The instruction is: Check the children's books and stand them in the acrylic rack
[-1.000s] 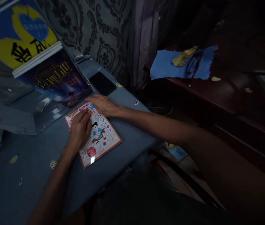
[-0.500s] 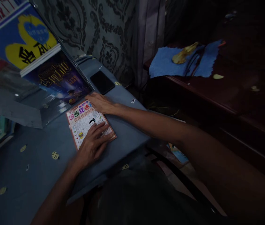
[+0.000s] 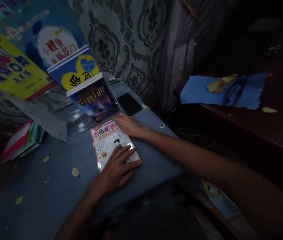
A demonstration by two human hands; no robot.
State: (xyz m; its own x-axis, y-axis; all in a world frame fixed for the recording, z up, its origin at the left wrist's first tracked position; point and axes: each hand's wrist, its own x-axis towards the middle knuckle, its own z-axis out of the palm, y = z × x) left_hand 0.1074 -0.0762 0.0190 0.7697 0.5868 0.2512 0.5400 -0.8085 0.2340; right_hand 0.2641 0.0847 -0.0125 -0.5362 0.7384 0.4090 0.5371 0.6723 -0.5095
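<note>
A picture-puzzle book (image 3: 107,141) with a white and orange-brown cover and colourful Chinese characters lies flat on the blue cloth-covered table (image 3: 63,196). My left hand (image 3: 118,165) rests palm down across its lower half, fingers stretched out and slightly apart. At the upper right corner, my right hand (image 3: 128,125) is closed over the book's edge, its fingers together and the fingertips partly hidden. Just beyond that hand lies a black phone (image 3: 129,103).
Behind the book, a clear display rack (image 3: 56,125) holds several upright books, among them a dark blue one (image 3: 95,100). More books (image 3: 22,138) are stacked at left. On a dark red table (image 3: 281,128) at right lies a blue cloth (image 3: 199,91) with a yellowish peel-like thing (image 3: 220,84).
The view has shifted, so everything appears farther right and mostly lower, with more of the rack showing. Both hands keep their places on the book.
</note>
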